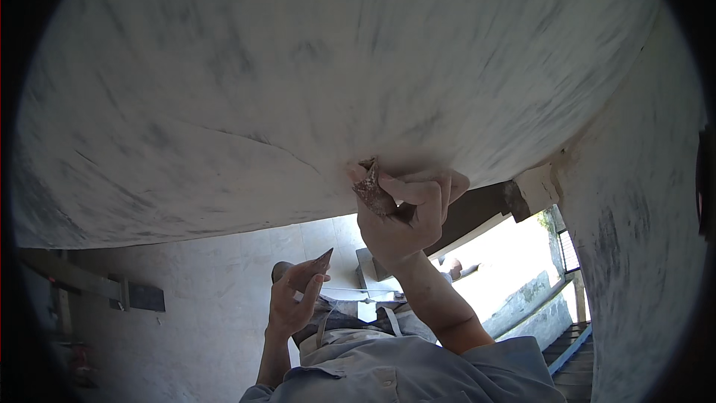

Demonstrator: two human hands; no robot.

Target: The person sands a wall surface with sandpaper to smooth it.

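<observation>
My right hand [405, 215] is raised against the lower part of a large, curved, whitish surface [313, 78] with grey streaks. Its fingers grip a folded piece of brown, worn sheet [376, 190], which looks like sandpaper and lies at the surface. A thin crack runs across the surface, left of this hand. Lower and further left, my left hand [293, 302] holds a pointed, reddish-brown folded piece [313, 274] between thumb and fingers, apart from the surface. The right fingertips are partly hidden by the folded sheet.
Another pale curved wall [632, 235] rises at the right, meeting the large surface near a broken edge [537, 187]. Below lies a pale tiled floor [207, 291]. A dark block on a bar [145, 296] is at the left. Slats with a blue rail [570, 350] show at lower right.
</observation>
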